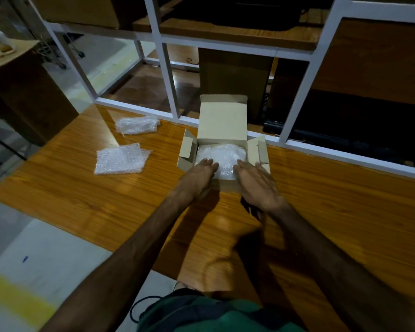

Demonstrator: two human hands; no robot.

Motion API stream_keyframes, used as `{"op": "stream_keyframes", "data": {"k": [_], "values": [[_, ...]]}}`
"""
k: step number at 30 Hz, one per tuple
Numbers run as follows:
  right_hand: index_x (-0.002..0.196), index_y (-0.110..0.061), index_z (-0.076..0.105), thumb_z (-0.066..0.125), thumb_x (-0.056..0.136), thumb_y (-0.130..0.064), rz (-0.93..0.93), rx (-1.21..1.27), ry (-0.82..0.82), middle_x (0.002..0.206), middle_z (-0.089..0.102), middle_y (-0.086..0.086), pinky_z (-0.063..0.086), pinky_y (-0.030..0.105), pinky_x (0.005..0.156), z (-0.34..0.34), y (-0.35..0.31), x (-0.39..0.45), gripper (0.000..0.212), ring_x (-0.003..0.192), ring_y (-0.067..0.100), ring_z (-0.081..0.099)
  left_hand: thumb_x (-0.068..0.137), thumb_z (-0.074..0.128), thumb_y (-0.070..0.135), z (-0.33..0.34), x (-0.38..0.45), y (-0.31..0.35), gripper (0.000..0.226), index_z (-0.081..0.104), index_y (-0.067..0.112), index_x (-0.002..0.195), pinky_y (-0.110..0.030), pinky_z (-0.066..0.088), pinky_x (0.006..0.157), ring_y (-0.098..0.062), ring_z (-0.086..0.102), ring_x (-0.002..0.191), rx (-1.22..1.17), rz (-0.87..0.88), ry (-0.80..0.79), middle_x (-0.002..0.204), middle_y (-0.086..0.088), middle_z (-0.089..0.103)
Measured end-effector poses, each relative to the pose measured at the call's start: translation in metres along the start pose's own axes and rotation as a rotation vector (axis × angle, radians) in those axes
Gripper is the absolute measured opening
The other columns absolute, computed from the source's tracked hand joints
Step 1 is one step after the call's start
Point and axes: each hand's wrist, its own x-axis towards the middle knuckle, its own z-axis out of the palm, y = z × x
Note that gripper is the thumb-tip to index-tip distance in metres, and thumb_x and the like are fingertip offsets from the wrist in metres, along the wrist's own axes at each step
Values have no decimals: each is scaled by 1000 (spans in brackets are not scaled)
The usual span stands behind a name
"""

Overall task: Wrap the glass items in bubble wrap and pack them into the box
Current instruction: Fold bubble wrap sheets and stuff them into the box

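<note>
An open cardboard box (pixel 222 121) stands on the wooden table with its lid upright and side flaps out. Inside lies a bubble-wrapped bundle (pixel 225 155) that fills the box floor. My left hand (pixel 198 178) reaches over the box's near edge, its straight fingers touching the bundle's left side. On the bundle's right side my right hand (pixel 256 182) lies flat with fingers extended. Two more bubble-wrap pieces lie to the left: a flat one (pixel 120 159) and a bundled one (pixel 137 125) farther back.
A white metal frame (pixel 170 80) rises along the table's far edge right behind the box. The wooden table (pixel 94 200) ends near my body; light floor lies to the left. A brown cabinet (pixel 22 92) stands at far left.
</note>
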Motion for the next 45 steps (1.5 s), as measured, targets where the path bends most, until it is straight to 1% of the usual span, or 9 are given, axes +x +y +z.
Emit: {"op": "stream_keyframes", "data": {"k": [3,7,10,16,23,27,34,40,45], "values": [[142,-17,62,59,103,-16,7,90,100,155,57,7,32,44,126,1,-9,-12,40,143,22,52,100,57,6,3,-18,0,57,43,8,155,-45,27,127,-30,29,155,-117,18,66,164,-15,37],[124,-14,74,59,104,-21,57,265,223,125,74,6,53,46,102,-3,-30,-20,27,115,23,67,100,57,5,9,-40,4,42,60,9,141,-37,48,111,-24,58,130,-309,24,211,142,-11,63],[126,-12,73,58,105,-21,88,391,277,120,74,7,52,46,102,6,-51,-31,27,115,24,66,96,61,-1,13,-61,2,38,66,8,133,-27,49,100,-22,64,118,-375,-18,304,130,-9,70],[121,-13,74,54,104,-26,153,537,199,111,72,7,54,45,96,41,-73,-38,29,107,26,66,98,56,14,28,-99,-42,33,71,8,127,-36,56,92,-19,66,111,-431,-132,373,124,-8,73],[128,-20,74,61,104,-24,102,640,79,124,74,-2,55,37,96,48,-108,-17,27,111,17,67,99,66,15,18,-110,-143,27,69,10,125,-35,48,88,-23,58,112,-212,-259,333,120,-10,68],[130,-22,73,61,105,-27,88,664,15,119,75,-2,58,39,90,49,-129,1,28,106,16,69,93,71,9,-1,-98,-205,30,71,9,122,-50,54,82,-36,55,114,-53,-357,311,121,-16,64],[128,-24,74,61,104,-27,77,685,-25,115,75,-5,57,36,87,54,-166,29,27,102,13,69,88,76,34,-13,-84,-269,55,60,22,139,-57,49,97,-39,47,131,111,-441,237,141,-16,52],[129,-22,74,63,105,-25,83,703,-13,118,76,-4,56,32,88,56,-182,45,27,104,11,69,93,73,30,-8,-71,-281,14,75,22,104,-48,53,87,-28,61,111,18,-371,267,117,-4,69],[131,-21,72,64,105,-24,112,769,16,104,71,-11,54,30,80,56,-189,53,27,93,5,65,95,71,29,-26,-66,-259,13,68,19,86,-35,57,76,-13,69,87,-479,-417,416,89,2,72]]}}
